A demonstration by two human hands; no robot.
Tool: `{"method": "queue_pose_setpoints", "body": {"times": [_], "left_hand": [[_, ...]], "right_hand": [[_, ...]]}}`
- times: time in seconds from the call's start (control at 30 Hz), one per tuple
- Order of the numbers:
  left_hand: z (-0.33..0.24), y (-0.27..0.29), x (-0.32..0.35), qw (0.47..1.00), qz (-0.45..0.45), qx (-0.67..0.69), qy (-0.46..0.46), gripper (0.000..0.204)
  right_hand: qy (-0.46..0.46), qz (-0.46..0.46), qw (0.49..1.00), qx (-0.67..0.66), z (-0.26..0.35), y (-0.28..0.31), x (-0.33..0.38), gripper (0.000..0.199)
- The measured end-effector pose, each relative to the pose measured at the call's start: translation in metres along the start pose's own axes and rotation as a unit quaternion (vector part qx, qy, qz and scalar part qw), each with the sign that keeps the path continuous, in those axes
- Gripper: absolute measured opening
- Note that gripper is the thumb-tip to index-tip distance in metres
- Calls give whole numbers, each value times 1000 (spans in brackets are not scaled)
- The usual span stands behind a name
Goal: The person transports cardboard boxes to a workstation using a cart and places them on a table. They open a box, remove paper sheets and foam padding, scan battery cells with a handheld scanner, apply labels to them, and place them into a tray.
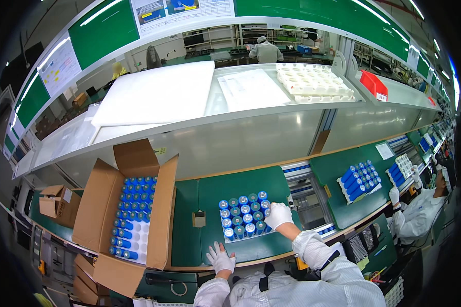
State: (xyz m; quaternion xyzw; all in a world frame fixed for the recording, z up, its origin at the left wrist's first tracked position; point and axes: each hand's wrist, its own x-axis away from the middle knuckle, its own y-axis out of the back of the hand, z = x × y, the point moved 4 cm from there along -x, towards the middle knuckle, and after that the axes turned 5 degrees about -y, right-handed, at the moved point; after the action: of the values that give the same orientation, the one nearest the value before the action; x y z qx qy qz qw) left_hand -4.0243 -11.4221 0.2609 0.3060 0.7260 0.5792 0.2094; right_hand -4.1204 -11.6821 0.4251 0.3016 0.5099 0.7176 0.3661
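A block of blue cylindrical battery cells (248, 216) stands upright in rows in a white holder on the green work surface (189, 245) before me. Some cell tops are silvery, others dark. My right hand (279, 216), in a white glove, is at the block's right side. Its fingers are closed round the top of a cell there, which the hand mostly hides. At the front edge of the work surface lies my left hand (221, 259), gloved, with bare fingertips showing. Its fingers are spread and it holds nothing, just left of the block's near corner.
An open cardboard box (161, 225) to the left holds more blue cells in a white tray. Beyond the right hand runs a metal conveyor (312, 197), then a second cell block (359, 181). A co-worker (420, 210) sits at far right. A shelf (189, 120) spans above.
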Motion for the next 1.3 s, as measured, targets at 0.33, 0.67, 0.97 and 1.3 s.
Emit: {"method": "queue_pose_setpoints", "body": {"times": [0.33, 0.67, 0.97, 1.3], "left_hand": [[0, 1, -31, 999, -6, 46, -16, 71], [5, -7, -43, 987, -120, 91, -59, 36], [3, -2, -41, 980, -159, 95, -76, 30], [0, 4, -40, 979, -163, 98, -72, 30]], "right_hand": [[-31, 20, 999, 13, 6, 1, -2, 26], [-44, 9, 998, -46, -4, -12, -7, 25], [-7, -36, 997, -65, -8, -12, -5, 31], [-39, 2, 996, -85, -7, -19, -6, 33]]}}
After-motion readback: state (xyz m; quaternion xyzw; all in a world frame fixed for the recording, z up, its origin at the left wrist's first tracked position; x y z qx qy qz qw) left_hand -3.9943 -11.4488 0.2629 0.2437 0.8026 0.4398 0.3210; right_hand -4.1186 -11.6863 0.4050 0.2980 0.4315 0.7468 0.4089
